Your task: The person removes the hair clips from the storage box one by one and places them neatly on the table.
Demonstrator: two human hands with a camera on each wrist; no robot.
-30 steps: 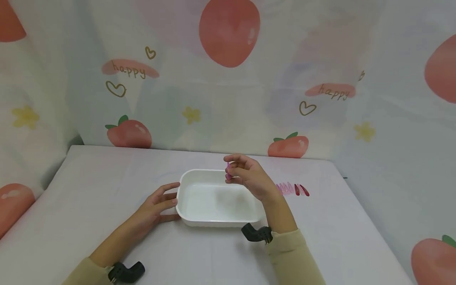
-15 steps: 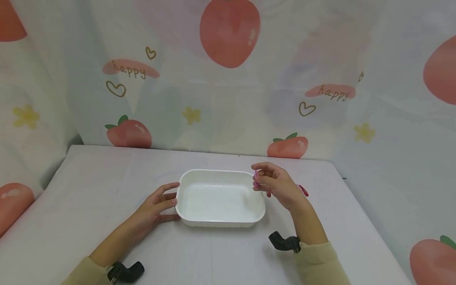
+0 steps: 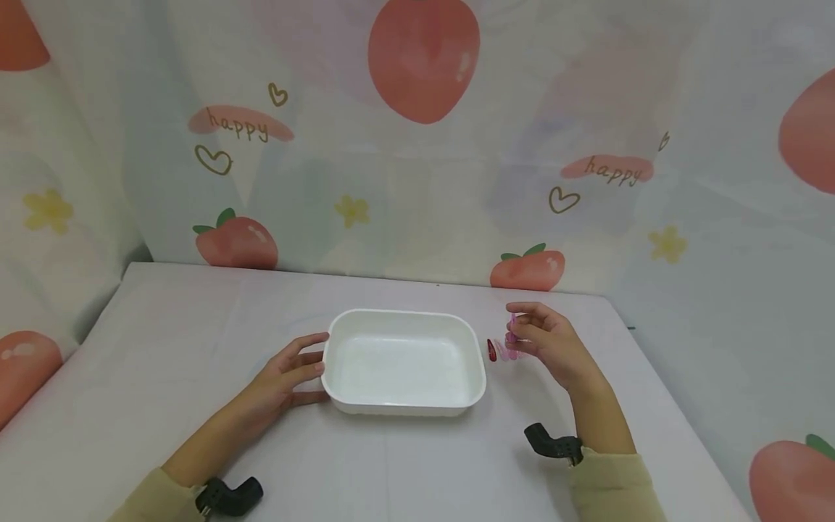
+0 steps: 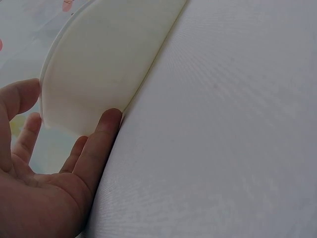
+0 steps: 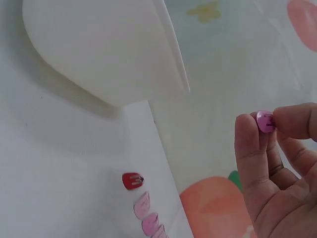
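My right hand [image 3: 551,344] pinches a pink snap hair clip [image 5: 265,121] between thumb and fingers, held up above the table to the right of the white tub [image 3: 404,409]. Just below it lies a row of hair clips: a red hair clip [image 3: 492,350] nearest the tub, then pink hair clips [image 5: 142,205]. The hand hides the rest of the row in the head view. At the tub's left end, my left hand [image 3: 287,373] touches the wall and rim with spread fingertips [image 4: 110,119], fingers fairly straight. No clip shows inside the tub.
A white cloth covers the table [image 3: 365,471]. Behind it and at both sides hangs a printed curtain [image 3: 417,196] with fruit, stars and lettering. A black wrist camera [image 3: 554,442] sits on the right wrist and another black wrist camera [image 3: 230,497] on the left.
My right hand has moved right with the pink hair clip, from above the tub to over the row. The red clip nearest the tub has come into sight. My left hand stays put.
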